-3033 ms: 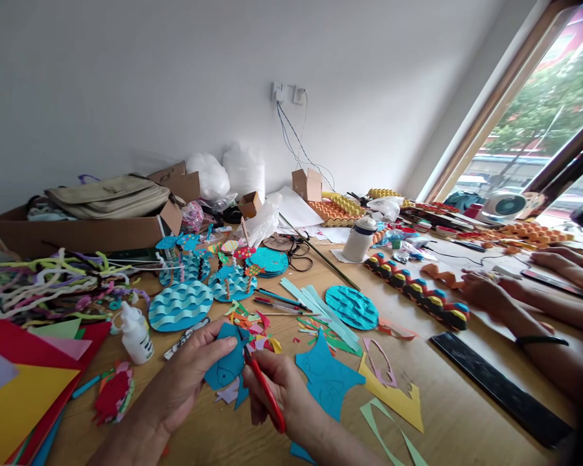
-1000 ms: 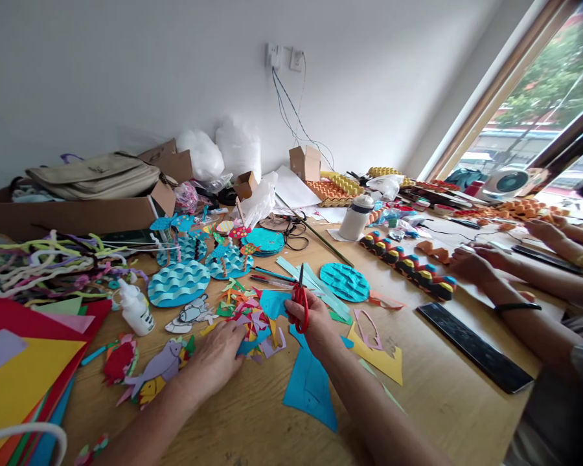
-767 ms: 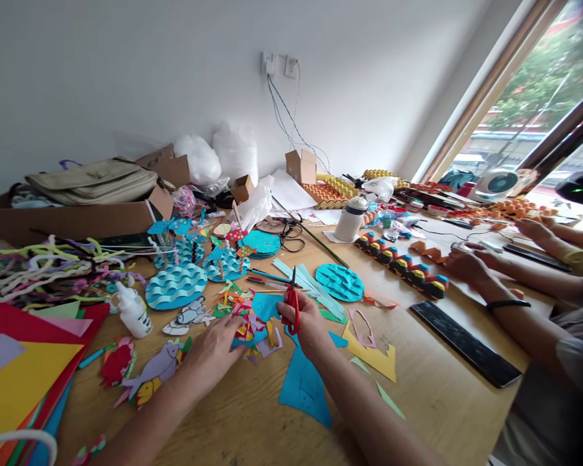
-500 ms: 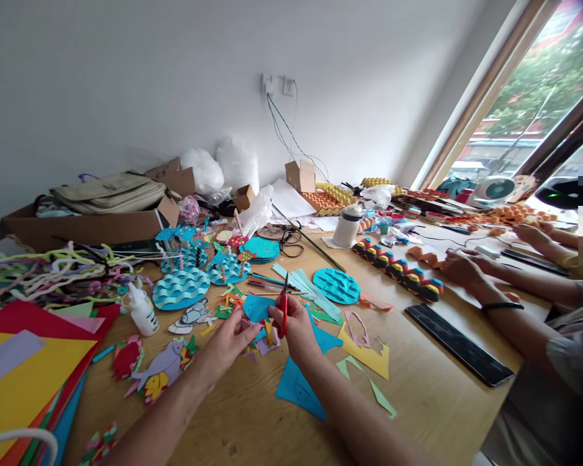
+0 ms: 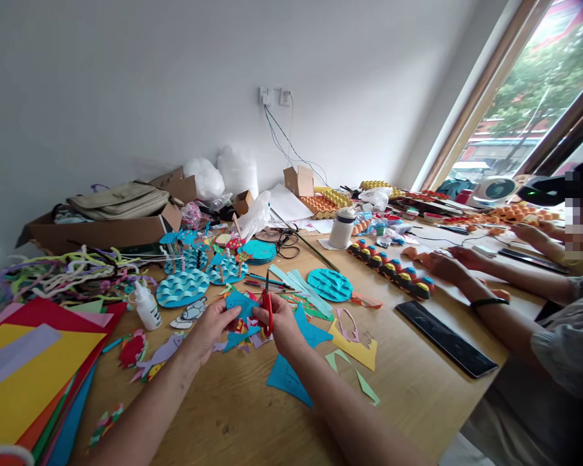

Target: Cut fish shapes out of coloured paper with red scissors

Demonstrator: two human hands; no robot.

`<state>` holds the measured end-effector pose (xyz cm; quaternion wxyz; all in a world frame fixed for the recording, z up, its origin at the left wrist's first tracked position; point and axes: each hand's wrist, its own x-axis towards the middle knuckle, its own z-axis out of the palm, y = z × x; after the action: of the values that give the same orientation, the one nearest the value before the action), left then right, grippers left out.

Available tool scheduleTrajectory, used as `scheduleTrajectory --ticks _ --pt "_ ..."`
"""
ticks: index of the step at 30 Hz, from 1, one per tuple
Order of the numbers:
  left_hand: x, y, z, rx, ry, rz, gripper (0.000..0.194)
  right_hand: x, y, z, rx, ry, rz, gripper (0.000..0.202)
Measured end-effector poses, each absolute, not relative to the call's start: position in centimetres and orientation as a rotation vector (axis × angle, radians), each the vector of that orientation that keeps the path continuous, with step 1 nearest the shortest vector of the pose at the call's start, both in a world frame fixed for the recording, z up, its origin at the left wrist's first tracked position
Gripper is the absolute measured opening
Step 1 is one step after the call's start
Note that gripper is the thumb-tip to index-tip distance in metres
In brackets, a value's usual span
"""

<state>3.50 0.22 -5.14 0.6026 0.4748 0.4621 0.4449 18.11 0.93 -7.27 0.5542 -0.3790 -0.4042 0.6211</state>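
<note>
My left hand (image 5: 217,329) pinches a small piece of blue paper (image 5: 241,307) by its lower left edge. My right hand (image 5: 282,327) is closed around a pair of red-handled scissors (image 5: 267,310), whose blades point up and away from me. The right fingertips sit close to the paper's right edge; whether they touch it I cannot tell. Under the hands lies a blue paper scrap (image 5: 241,337) among small coloured offcuts. A larger blue sheet (image 5: 287,380) with a drawn outline rests on the table, partly covered by my right forearm.
Coloured paper sheets (image 5: 39,349) are stacked at left, near a white glue bottle (image 5: 147,307) and paper fish cutouts (image 5: 164,355). Wavy blue discs (image 5: 182,288) stand behind. At right are a black tablet (image 5: 445,336), a painted egg-carton strip (image 5: 391,270) and a co-worker's hands (image 5: 447,265).
The blue paper has turned in my fingers, and the scissors are more upright. A blue scrap shows more fully below the hands. The whole view has shifted slightly.
</note>
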Motion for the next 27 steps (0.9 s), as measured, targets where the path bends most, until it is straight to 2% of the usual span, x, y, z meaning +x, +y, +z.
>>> scheduleTrajectory --ticks 9,13,22,27 --pt "3.7 0.0 -4.4 1.094 1.009 1.087 0.028 17.9 0.7 -7.0 -0.897 -0.911 1.457 0.037" --pt "3.6 -0.1 -3.5 1.203 1.002 1.044 0.028 17.5 0.6 -5.7 -0.899 -0.892 1.413 0.035" --pt "2.1 1.3 -0.9 1.349 1.119 1.181 0.015 15.0 1.5 -2.1 -0.848 -0.935 1.435 0.035" --pt "1.1 0.8 0.8 1.364 1.181 1.216 0.017 14.3 2.0 -1.0 -0.829 -0.984 1.406 0.033"
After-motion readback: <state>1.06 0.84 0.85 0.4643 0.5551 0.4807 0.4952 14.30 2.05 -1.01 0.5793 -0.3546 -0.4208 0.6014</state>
